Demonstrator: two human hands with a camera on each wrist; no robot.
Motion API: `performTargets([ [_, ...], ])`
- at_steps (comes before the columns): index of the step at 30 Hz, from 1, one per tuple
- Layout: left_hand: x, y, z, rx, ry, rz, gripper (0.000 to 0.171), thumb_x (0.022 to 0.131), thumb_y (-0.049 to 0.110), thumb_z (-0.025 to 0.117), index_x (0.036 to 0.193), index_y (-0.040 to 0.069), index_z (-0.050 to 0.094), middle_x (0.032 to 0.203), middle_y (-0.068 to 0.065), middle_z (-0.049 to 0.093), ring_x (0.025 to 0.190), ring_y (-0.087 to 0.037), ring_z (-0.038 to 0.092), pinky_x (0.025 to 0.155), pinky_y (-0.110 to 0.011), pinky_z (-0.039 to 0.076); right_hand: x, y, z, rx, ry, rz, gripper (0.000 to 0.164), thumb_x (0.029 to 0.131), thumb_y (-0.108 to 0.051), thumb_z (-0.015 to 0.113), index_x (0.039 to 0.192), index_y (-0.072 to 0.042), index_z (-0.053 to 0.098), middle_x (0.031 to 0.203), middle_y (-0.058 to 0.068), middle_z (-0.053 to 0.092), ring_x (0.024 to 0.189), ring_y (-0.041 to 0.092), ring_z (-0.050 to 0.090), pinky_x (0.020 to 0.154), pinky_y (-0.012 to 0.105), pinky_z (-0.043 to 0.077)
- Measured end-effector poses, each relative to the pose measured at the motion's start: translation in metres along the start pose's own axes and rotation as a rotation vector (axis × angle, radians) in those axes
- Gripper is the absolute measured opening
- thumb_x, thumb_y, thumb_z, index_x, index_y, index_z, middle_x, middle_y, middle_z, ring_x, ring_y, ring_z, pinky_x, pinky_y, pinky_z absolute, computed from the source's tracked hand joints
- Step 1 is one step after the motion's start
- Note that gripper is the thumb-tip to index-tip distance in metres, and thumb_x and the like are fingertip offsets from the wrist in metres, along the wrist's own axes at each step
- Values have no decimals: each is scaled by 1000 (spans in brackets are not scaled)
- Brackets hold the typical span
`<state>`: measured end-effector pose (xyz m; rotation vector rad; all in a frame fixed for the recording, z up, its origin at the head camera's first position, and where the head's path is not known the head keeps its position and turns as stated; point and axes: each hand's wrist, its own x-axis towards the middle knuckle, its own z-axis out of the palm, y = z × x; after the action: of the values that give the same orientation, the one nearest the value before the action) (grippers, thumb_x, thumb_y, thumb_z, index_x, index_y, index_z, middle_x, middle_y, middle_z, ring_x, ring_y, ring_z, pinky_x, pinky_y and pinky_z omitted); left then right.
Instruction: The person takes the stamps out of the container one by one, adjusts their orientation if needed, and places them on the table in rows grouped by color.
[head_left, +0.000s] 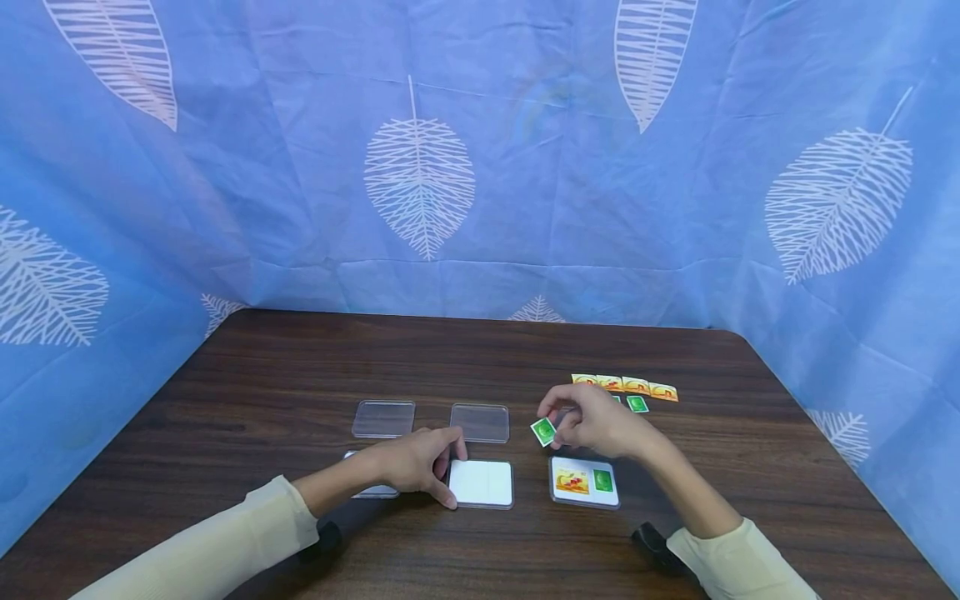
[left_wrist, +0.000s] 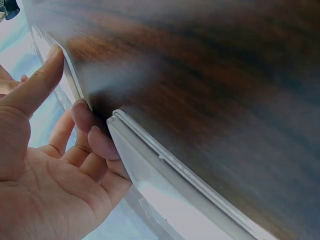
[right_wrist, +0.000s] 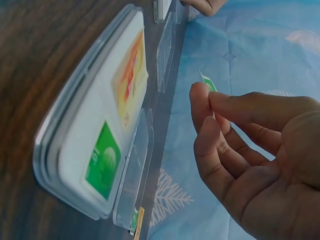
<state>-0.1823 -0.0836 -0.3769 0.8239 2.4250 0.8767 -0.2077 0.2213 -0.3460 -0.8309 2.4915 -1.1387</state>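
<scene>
My right hand point(head_left: 596, 421) pinches a small green sticker point(head_left: 543, 431) with a white border between thumb and index finger, raised over the table. Below that hand lies a clear case point(head_left: 585, 502) with a white insert, bearing an orange picture sticker point(head_left: 572, 482) and a green sticker point(head_left: 603, 481). My left hand point(head_left: 420, 460) holds the left side of another clear case with a plain white insert point(head_left: 482, 484), its thumb at the near corner and fingers at the far one. A third white case point(head_left: 377, 492) is partly hidden beneath the left wrist.
Two clear lids point(head_left: 384, 419) point(head_left: 480, 423) lie behind the left cases; another clear lid point(right_wrist: 132, 175) shows beside the right case. A row of orange stickers point(head_left: 635, 386) and a green sticker point(head_left: 637, 404) lie at the back right. A blue leaf-patterned curtain point(head_left: 510, 208) surrounds the dark wooden table point(head_left: 300, 358).
</scene>
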Motion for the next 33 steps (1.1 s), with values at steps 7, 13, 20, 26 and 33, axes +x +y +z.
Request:
performTargets([
  [7, 1, 1, 0, -6, 0, -12, 45, 80, 8, 90, 111, 7, 57, 79, -2, 55, 68, -11, 47, 62, -23, 39, -1, -1, -4, -8, 26, 35, 36, 84, 21, 52, 111, 2, 68, 96, 11, 61, 74, 21, 67, 59, 25, 46],
  [13, 1, 1, 0, 1, -2, -7, 45, 80, 8, 90, 111, 7, 57, 79, -2, 55, 67, -11, 47, 62, -23, 39, -2, 0, -7, 62, 24, 73, 36, 83, 22, 56, 113, 5, 67, 96, 12, 61, 73, 20, 66, 62, 26, 50],
  [20, 0, 2, -1, 9, 1, -2, 45, 80, 9, 90, 110, 8, 57, 79, -2, 55, 67, -10, 47, 62, -23, 39, -2, 5, -12, 11, 50, 54, 29, 84, 17, 65, 111, 5, 69, 94, 11, 61, 65, 14, 57, 54, 25, 42],
  [26, 0, 1, -1, 14, 4, 9, 46, 80, 10, 90, 110, 8, 57, 78, -1, 56, 66, -10, 47, 62, -23, 39, -3, 11, -16, -42, 59, 37, 30, 84, 14, 61, 110, 2, 70, 93, 9, 61, 70, 15, 62, 52, 25, 39],
  [33, -1, 0, 0, 8, 1, 11, 45, 80, 10, 90, 111, 8, 57, 79, -1, 55, 67, -10, 47, 62, -23, 39, -5, 15, -22, 0, 56, 41, 25, 89, 9, 70, 113, 5, 69, 93, 11, 66, 69, 23, 69, 49, 24, 37],
])
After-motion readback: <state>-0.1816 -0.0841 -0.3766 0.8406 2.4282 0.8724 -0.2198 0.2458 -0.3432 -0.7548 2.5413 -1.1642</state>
